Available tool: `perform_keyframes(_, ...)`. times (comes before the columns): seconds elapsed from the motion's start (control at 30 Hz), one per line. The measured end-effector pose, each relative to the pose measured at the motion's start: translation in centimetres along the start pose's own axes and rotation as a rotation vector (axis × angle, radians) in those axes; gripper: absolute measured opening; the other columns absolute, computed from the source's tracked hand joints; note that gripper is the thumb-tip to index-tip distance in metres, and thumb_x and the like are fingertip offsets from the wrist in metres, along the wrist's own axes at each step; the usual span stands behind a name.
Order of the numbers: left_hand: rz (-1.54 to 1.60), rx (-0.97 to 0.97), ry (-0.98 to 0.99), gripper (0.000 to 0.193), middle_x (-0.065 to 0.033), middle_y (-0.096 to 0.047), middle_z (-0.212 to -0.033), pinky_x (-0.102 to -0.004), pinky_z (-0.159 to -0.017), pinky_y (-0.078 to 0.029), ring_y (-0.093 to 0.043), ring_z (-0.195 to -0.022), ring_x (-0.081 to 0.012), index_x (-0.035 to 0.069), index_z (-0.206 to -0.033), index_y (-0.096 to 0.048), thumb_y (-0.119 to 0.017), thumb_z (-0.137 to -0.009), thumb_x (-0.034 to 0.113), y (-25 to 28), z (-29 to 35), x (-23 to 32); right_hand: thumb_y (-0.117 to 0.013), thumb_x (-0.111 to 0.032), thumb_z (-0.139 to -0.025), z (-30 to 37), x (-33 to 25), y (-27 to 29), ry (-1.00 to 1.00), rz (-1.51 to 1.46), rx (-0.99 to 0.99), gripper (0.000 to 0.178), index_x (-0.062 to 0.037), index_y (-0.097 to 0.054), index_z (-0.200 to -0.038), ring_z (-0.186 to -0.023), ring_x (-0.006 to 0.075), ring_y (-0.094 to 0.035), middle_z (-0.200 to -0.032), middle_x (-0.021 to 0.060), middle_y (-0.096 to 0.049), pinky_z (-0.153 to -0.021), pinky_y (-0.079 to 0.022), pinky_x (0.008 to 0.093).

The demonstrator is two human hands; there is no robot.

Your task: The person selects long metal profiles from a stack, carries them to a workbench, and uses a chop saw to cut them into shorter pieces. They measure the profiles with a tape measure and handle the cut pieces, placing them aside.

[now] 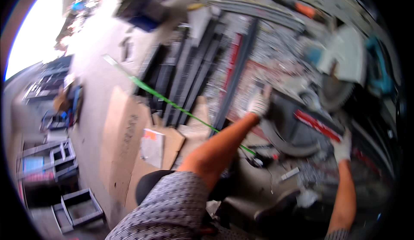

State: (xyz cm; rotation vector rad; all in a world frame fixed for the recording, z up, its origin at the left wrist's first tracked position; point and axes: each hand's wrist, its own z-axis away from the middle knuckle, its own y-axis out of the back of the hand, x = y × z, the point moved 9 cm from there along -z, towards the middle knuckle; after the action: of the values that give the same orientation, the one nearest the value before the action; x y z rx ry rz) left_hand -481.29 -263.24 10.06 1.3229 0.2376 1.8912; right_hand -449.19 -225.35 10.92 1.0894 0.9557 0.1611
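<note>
A dark metal profile (284, 100) with a red-wrapped stretch (317, 126) lies slanted across the round grey base of a cut-off saw (280, 136). My gloved left hand (259, 102) grips the profile near its far left end. At the near right end, my gloved right hand (343, 147) is closed round it, next to the red wrapping. The toothed saw blade (334, 94) and its pale guard (347, 54) stand just beyond the profile, with a teal handle (379, 67) at the right. Motion blur softens the fingers.
A green tape measure blade (164, 98) stretches across the floor toward its dark case (261, 160). Several dark profiles (189, 67) lie on cardboard (118, 154) to the left. A dark bucket (142, 9) stands far left; metal frames (82, 210) lie near left.
</note>
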Motion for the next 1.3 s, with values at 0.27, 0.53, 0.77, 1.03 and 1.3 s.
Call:
perform_keyframes(0.27,-0.052,0.009,-0.396,0.032,-0.0203,-0.07,-0.103,-0.0407,-0.083,-0.054,-0.068,-0.092,-0.0333,0.003,-0.114,-0.068,-0.067,-0.097,0.031,-7.2,7.9,3.6,-0.091,-0.02,-0.065,0.2,-4.7,2.0,0.107,0.269,-0.019,0.096,-0.0026,-0.039,-0.144,-0.13,0.0454,-0.049,-0.144,0.028,-0.044,-0.112,-0.042,0.0444)
perform_keyframes(0.53,-0.058,0.067,-0.326,0.027,-0.0214,-0.068,-0.1,-0.0462,-0.087,-0.052,-0.064,-0.096,-0.0413,0.004,-0.105,-0.069,-0.066,-0.095,0.029,-8.8,7.8,5.0,-0.091,-0.022,-0.068,0.7,-4.1,0.7,0.14,0.209,-0.05,0.098,-0.0034,-0.036,-0.146,-0.132,0.0454,-0.048,-0.146,0.0285,-0.042,-0.113,-0.041,0.0446)
perform_keyframes(0.77,0.156,0.036,-0.169,0.03,-0.0216,-0.073,-0.084,-0.0386,-0.074,-0.054,-0.07,-0.073,-0.0335,-0.003,-0.093,-0.072,-0.072,-0.093,0.027,-9.3,6.1,3.7,-0.091,-0.031,-0.068,0.5,-4.1,1.4,0.145,0.25,-0.056,0.107,-0.005,-0.031,-0.152,-0.135,0.0469,-0.044,-0.144,0.0289,-0.046,-0.116,-0.037,0.05)
perform_keyframes(1.03,0.199,0.004,-0.087,0.032,-0.0203,-0.074,-0.084,-0.0368,-0.073,-0.053,-0.07,-0.071,-0.025,-0.005,-0.092,-0.072,-0.073,-0.091,0.027,-9.7,5.5,4.0,-0.074,-0.037,-0.079,0.4,-1.3,1.1,0.342,0.686,-0.288,0.072,0.0044,-0.051,-0.133,-0.13,0.0435,-0.047,-0.133,0.0281,-0.053,-0.118,-0.032,0.0492)
perform_keyframes(1.3,0.204,0.015,-0.086,0.032,-0.019,-0.073,-0.078,-0.0364,-0.071,-0.052,-0.065,-0.066,-0.0215,-0.005,-0.087,-0.071,-0.074,-0.091,0.027,-9.8,4.9,3.6,-0.077,-0.026,-0.077,-1.4,-1.7,-0.9,0.213,0.932,-0.315,0.046,-0.0016,-0.064,-0.114,-0.115,0.0374,-0.06,-0.119,0.0221,-0.065,-0.101,-0.048,0.0453)
